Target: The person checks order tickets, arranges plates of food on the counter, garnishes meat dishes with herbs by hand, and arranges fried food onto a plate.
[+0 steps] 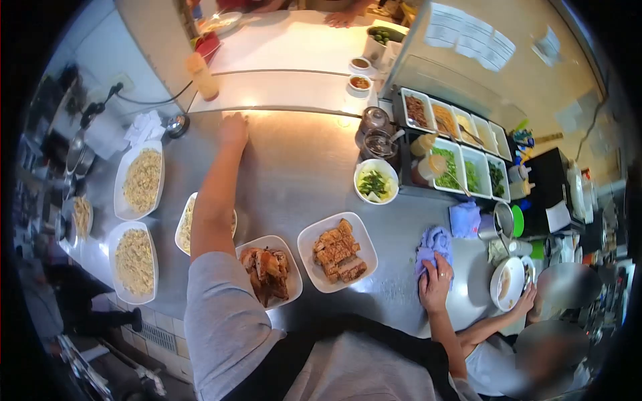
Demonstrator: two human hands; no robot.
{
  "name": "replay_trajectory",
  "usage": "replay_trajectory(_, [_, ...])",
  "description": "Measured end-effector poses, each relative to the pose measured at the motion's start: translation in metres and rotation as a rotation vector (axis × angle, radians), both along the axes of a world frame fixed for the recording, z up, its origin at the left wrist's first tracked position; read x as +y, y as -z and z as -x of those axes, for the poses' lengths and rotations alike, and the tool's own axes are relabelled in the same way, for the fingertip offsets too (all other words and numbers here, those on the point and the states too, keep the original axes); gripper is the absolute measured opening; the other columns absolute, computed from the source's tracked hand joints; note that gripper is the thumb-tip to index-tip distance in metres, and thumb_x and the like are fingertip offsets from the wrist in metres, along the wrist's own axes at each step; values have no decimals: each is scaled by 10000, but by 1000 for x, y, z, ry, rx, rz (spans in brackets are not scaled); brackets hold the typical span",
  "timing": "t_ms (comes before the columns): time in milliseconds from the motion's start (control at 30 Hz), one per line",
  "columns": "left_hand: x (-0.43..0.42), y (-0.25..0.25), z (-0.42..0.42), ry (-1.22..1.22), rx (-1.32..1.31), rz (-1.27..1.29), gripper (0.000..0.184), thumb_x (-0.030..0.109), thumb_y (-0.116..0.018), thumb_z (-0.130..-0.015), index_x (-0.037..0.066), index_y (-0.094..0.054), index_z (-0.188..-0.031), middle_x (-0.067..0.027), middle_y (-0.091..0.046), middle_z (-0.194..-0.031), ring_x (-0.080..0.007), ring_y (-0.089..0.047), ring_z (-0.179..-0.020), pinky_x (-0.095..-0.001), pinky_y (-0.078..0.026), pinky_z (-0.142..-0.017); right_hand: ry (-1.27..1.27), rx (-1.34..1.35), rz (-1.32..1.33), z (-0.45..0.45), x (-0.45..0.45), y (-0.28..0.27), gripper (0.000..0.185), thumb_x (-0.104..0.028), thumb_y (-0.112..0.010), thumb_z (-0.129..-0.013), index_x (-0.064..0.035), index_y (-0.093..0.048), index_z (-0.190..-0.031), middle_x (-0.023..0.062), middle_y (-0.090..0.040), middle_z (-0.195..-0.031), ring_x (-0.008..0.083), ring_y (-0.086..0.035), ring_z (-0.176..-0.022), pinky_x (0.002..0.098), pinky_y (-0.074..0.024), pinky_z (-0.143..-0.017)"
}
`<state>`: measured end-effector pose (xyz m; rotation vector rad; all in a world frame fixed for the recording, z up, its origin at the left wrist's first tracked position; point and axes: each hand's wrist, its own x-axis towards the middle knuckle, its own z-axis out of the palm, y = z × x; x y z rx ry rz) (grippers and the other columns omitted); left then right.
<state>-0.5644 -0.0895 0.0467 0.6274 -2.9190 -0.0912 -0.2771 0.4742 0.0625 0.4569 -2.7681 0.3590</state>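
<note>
Note that the purple cloth (pixel 435 242) lies on the steel counter (pixel 294 160) directly forward of your right hand (pixel 435 281), the nearer one, whose fingers touch it, grip indeterminable, while your left hand (pixel 234 129) extends far forward, finger state likewise indeterminable.

L arm (pixel 221 194) stretched well fwd, elbow nearly straight, forearm bare. L grip (pixel 234 131) at far end, small & a bit blurred; finger pose unclear. R arm (pixel 443 329) lower in view, nearer torso (pixel 361 371), forearm angled fwd & slightly inward. R grip (pixel 436 279) palm down, back of it facing cam, fingers slightly bent, a bit apart, unclenched. Hands well apart, L farther fwd than R.
</note>
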Motion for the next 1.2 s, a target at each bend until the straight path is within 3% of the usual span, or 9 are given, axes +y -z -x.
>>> replay_trajectory(100, [5, 23, -19, 213, 273, 43, 252, 185, -578, -839, 57, -603, -1055, -190, -618, -974, -344, -608, -923, -417, -492, -815, -12, 30, 17, -1, 2, 1, 355, -24, -592, -695, -77, -568, -1045, 176, -467, -1249, 361, -450, -1126, 483, -335, -956])
replay_trajectory(200, [43, -5, -38, 286, 38, -99, 252, 139, -560, -828, 48, -625, -1053, -193, -633, -947, -349, -614, -906, -418, -485, -818, 12, 34, 53, -9, 6, 3, 402, -54, -616, -699, -88, -554, -1095, 171, -456, -1270, 352, -452, -1127, 484, -334, -956])
replay_trajectory(300, [117, -40, -61, 542, 201, -432, 307, 118, -565, -817, 57, -611, -1115, -185, -644, -978, -292, -627, -921, -393, -495, -796, 50, 83, 104, -13, 9, 4, 478, -122, -653, -706, -112, -531, -1169, 168, -431, -1307, 345, -446, -1139, 508, -308, -969])
replay_trajectory(467, [290, -75, -128, 1215, -409, -933, 330, 100, -616, -762, 91, -635, -1091, -68, -662, -956, -147, -598, -879, -307, -484, -780, 80, 123, 85, 1, 16, -4, 555, -261, -692, -721, -154, -514, -1236, 166, -392, -1355, 351, -428, -1165, 543, -257, -994])
replay_trajectory(500, [322, -88, -146, 1221, -451, -722, 302, 124, -636, -758, 97, -648, -1059, -95, -666, -970, -199, -619, -913, -340, -481, -805, 69, 125, 68, 8, 20, 2, 498, -285, -682, -738, -150, -544, -1198, 157, -415, -1335, 351, -430, -1167, 530, -285, -983])
replay_trajectory(633, [411, -47, -151, 1052, -118, -506, 311, 61, -567, -770, 103, -631, -1071, -215, -599, -1103, -357, -566, -1031, -434, -433, -911, 16, 155, 53, 24, 35, 27, 378, -273, -656, -761, -127, -587, -1102, 137, -483, -1257, 345, -456, -1129, 497, -337, -945])
replay_trajectory(700, [424, -51, -172, 971, 109, -522, 470, 57, -587, -756, 64, -504, -1219, -303, -338, -1353, -452, -386, -1209, -450, -337, -1024, 11, 183, 57, 20, 37, 32, 328, -264, -649, -764, -118, -601, -1054, 125, -524, -1198, 340, -473, -1099, 477, -362, -916])
replay_trajectory(933, [360, -92, -343, 989, 406, -638, 378, 112, -633, -761, 39, -572, -1127, -170, -468, -1265, -356, -447, -1178, -427, -357, -1006, 3, 85, -8, -48, 38, 14, 301, -262, -639, -780, -104, -615, -1035, 107, -563, -1111, 305, -502, -1044, 453, -379, -858])
replay_trajectory(1200, [209, -51, -475, -126, 725, -562, 394, 60, -616, -779, 49, -540, -1165, -149, -504, -1180, -288, -518, -1053, -368, -436, -887, -181, 21, 214, -31, 7, -53, 303, -262, -583, -856, -80, -600, -1098, 141, -541, -1168, 308, -522, -1035, 407, -391, -892])
